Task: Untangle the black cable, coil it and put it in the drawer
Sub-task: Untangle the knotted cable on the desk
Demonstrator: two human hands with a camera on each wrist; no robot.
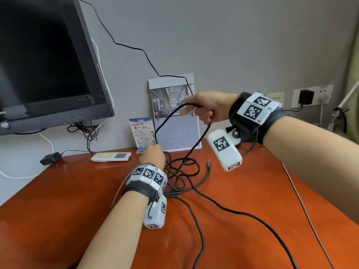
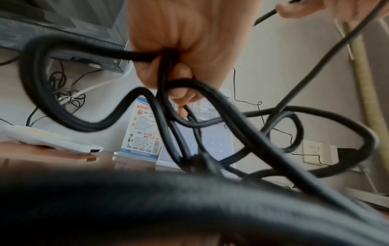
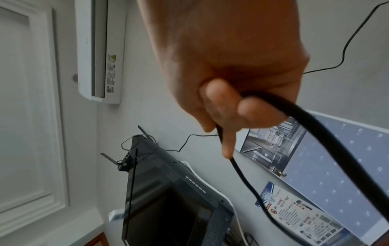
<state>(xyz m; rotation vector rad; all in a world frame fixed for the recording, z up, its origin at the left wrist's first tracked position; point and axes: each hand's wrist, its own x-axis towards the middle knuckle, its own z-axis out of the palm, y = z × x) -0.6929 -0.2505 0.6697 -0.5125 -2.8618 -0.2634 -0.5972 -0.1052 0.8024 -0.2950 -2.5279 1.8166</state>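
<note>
Left hand [image 1: 153, 155] grips several cable [image 1: 180, 167] strands low over the surface [image 1: 68, 200]. Right hand [image 1: 208, 106], raised, fingers [image 3: 228, 138] curled around one lifted loop; tangle remains below.

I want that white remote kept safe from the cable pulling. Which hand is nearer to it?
Left. The left hand grips the black cable just right of the remote; the right hand is raised, farther right.

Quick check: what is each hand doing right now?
Left hand: closed, gripping several strands of the black cable.
Right hand: closed, holding a raised loop of the same cable.
</note>
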